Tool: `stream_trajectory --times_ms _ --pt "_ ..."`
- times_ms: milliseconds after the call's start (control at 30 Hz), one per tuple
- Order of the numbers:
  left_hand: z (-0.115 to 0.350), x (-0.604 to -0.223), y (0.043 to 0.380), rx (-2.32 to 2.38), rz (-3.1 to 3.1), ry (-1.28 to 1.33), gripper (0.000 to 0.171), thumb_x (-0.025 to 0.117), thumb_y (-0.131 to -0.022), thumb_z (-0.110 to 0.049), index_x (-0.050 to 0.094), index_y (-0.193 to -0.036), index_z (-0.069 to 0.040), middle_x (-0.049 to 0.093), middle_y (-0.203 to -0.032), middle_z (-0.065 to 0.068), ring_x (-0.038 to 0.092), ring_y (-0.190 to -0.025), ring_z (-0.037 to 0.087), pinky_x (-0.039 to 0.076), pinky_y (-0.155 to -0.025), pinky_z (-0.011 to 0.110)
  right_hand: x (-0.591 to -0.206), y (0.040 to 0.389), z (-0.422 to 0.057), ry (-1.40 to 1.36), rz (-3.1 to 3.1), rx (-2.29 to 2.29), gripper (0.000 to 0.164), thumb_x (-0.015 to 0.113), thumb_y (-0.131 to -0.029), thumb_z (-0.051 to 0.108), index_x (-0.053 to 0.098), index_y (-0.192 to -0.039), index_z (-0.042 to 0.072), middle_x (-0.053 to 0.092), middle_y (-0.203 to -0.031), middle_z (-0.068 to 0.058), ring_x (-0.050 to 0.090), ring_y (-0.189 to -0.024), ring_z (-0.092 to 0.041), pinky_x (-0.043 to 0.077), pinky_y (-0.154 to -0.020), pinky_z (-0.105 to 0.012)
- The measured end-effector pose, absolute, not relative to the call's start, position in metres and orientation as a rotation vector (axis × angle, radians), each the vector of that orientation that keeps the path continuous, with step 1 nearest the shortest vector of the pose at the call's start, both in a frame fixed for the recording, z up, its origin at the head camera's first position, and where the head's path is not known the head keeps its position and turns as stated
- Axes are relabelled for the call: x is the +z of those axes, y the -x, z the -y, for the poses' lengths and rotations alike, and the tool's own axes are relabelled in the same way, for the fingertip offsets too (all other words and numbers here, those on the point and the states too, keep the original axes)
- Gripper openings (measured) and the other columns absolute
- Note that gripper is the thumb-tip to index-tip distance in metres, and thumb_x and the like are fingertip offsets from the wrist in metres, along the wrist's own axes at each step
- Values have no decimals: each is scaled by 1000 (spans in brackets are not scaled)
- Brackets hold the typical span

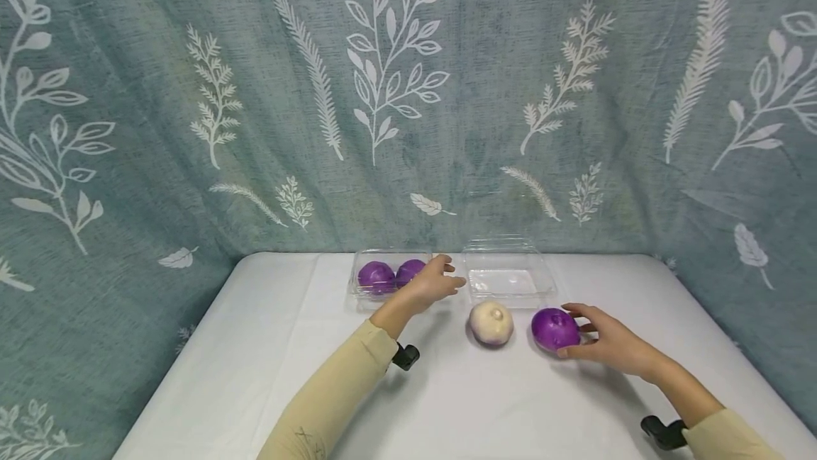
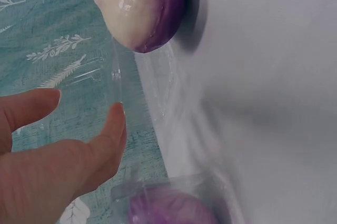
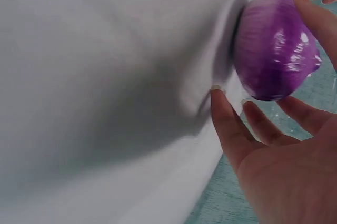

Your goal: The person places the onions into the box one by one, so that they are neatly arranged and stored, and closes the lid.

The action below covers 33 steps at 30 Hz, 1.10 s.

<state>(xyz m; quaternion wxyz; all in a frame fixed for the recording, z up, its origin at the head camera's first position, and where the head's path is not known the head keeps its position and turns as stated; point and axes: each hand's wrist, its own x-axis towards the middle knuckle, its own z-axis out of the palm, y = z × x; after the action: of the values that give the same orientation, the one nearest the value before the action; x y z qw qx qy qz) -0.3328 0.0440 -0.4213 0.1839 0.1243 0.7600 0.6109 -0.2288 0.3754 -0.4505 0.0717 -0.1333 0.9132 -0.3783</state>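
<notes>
Purple and round, the onion (image 1: 554, 329) at lower right likely makes the right hand (image 1: 603, 341) spread wide beside it, not gripping, while the left hand (image 1: 431, 283), loose and empty, hovers mid-frame by a box (image 1: 391, 254).

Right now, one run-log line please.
left hand: open, holding nothing | right hand: at purple onion, grip unclear | pale onion: on table between hands | left container: two more purple onions inside
</notes>
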Motion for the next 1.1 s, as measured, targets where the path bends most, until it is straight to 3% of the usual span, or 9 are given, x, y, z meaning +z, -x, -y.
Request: stream_trajectory --times_ms 200,467,667,867,1100 --pt "-55 -432 341 1764 -2115 -304 67 63 -97 1 26 -150 17 39 -147 34 54 -128 46 54 -107 42 -458 231 -376 399 -2785 -1140 91 85 -85 32 37 -152 -5 47 -144 -32 55 -123 -47 59 -95 -50" --pt "-66 -443 343 1818 -2072 -246 60 56 -95 9 26 -144 25 54 -124 33 59 -120 44 55 -106 42 -461 232 -373 329 -2784 -1138 90 86 -84 35 39 -152 -1 50 -141 -31 54 -123 -47 58 -95 -54" --pt "-69 -448 345 1877 -2032 -203 59 55 -90 12 30 -142 26 53 -126 32 62 -116 43 56 -103 39 -462 232 -369 316 -2791 -1114 92 86 -83 36 39 -152 -1 51 -139 -31 55 -122 -46 59 -94 -55" --pt "-72 -452 348 1933 -1973 -152 54 52 -92 14 33 -143 23 51 -124 27 64 -112 40 60 -98 35 -462 233 -366 324 -2811 -1087 91 85 -83 38 40 -152 -1 53 -138 -31 57 -119 -44 60 -87 -48" --pt "-77 -454 349 1974 -1954 -139 49 52 -94 17 37 -141 22 47 -132 33 64 -112 42 61 -96 35 -462 236 -365 327 -2810 -1108 92 86 -84 35 39 -149 -9 57 -132 -33 60 -116 -46 63 -84 -47"
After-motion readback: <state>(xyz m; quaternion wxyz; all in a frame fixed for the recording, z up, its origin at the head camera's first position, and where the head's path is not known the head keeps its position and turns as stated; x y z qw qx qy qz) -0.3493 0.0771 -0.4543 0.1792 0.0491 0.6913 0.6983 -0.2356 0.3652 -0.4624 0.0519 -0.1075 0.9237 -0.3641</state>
